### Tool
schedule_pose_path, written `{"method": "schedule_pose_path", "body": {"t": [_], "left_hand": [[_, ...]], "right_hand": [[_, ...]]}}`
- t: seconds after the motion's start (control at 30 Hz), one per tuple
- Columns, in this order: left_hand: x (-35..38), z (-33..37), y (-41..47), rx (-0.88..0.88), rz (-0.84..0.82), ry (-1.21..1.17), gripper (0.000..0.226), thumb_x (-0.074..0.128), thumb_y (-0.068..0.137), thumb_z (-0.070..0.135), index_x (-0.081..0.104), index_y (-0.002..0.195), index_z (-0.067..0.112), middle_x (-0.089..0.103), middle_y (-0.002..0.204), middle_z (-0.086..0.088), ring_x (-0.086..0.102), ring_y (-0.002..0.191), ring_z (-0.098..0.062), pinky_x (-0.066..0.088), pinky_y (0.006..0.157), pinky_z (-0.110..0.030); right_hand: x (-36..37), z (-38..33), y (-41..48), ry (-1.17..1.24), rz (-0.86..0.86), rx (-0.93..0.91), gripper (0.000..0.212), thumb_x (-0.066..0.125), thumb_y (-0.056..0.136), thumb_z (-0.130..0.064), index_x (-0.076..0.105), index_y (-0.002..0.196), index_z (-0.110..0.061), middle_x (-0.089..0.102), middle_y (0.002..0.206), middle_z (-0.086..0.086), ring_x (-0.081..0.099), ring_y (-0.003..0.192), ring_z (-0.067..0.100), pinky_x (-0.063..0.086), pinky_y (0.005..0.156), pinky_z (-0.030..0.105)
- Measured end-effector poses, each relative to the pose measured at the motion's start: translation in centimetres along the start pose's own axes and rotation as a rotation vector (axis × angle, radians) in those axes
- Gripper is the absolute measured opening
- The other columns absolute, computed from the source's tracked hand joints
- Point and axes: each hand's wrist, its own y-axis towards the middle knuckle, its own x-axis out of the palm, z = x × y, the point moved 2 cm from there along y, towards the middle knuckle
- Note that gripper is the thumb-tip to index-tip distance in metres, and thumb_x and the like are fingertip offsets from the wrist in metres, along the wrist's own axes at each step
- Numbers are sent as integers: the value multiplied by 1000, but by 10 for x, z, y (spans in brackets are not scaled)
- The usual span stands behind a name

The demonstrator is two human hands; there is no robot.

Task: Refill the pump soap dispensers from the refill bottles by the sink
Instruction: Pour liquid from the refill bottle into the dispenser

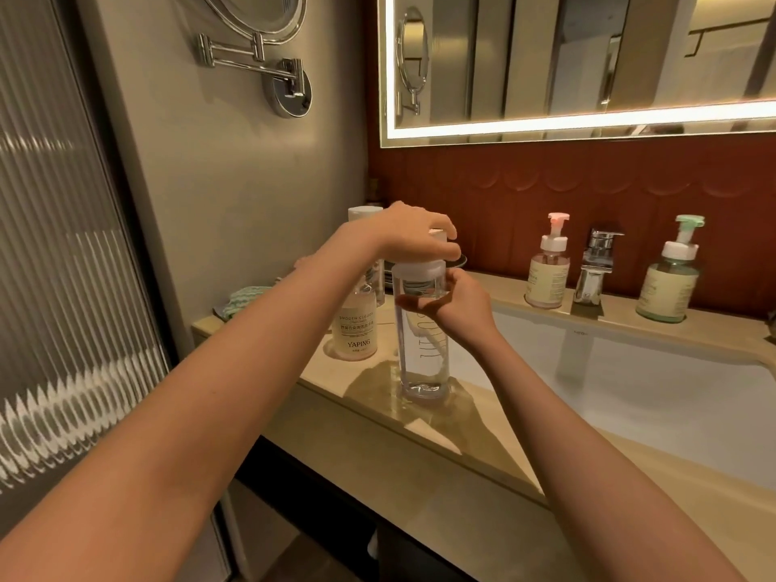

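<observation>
Head view: clear bottle [422, 359] stands near counter [483, 417] edge.

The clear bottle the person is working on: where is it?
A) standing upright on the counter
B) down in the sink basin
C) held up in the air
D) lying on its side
A: the clear bottle stands upright on the counter, left hand over its white cap, right hand gripping its neck.

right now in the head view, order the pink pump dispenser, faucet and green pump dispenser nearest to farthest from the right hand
From the right hand, which grips the clear bottle:
1. pink pump dispenser, first to its right.
2. faucet, further right, between the two dispensers.
3. green pump dispenser, far right.
</observation>
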Motion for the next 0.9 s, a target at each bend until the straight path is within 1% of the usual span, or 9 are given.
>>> {"method": "schedule_pose_path", "body": {"t": [0.1,0.2,0.3,0.4,0.5,0.6,0.7,0.8,0.9], "left_hand": [[-6,-4,3,-75,0,121,54,39,88,63,56,121,23,54,118,1,48,106,-18,42,85,-32],[-9,-7,4,-145,-105,187,64,35,84,70,55,120,21,54,119,-2,51,103,-20,43,83,-32],[-10,-13,-2,-191,-152,109,55,45,88,55,43,133,22,47,127,-5,47,105,-21,43,82,-30],[-17,-24,-8,-207,-228,-75,61,57,86,32,30,140,27,40,129,-5,46,108,-21,46,82,-28],[-22,-30,-12,-137,-200,-148,57,61,86,22,36,137,23,43,117,0,46,103,-16,43,70,-18],[-20,-38,-8,-147,-105,-67,42,59,85,45,53,118,20,52,112,-1,51,96,-17,41,66,-19],[-15,-49,-4,-256,39,-5,51,45,84,64,58,93,15,54,89,-4,51,72,-15,34,56,-23],[-16,-52,-11,-254,131,-279,45,46,88,56,55,94,13,53,81,-1,50,63,-13,34,52,-21],[-15,-68,-30,-234,176,-604,40,51,89,49,50,105,12,55,88,-3,49,62,-11,38,53,-20]], "right_hand": [[8,-2,0,-6,5,-18,70,84,60,-45,57,116,-14,67,107,1,62,98,17,53,86,39],[17,-7,-1,-60,22,-44,71,83,62,-46,55,118,-13,67,109,1,60,100,18,52,83,35],[21,-11,0,-70,30,-56,70,83,65,-42,52,121,-12,63,114,2,58,103,18,50,83,32],[22,-11,0,-61,35,-54,71,82,67,-39,51,125,-11,60,119,4,56,108,18,49,87,32],[21,-11,0,-54,34,-56,71,81,69,-36,49,127,-11,57,124,5,52,111,17,43,85,26],[21,-12,-1,-39,35,-61,70,83,68,-33,50,126,-10,58,121,5,50,102,12,42,81,24],[21,-11,-1,-34,56,-54,68,84,67,-31,50,122,-9,59,117,5,49,96,10,43,78,22],[17,-8,2,-24,105,-26,71,84,66,-34,50,122,-7,59,118,6,53,101,15,43,79,24],[14,-4,3,-22,145,-24,73,85,64,-36,50,122,-7,59,119,6,55,107,18,42,80,24]]}}
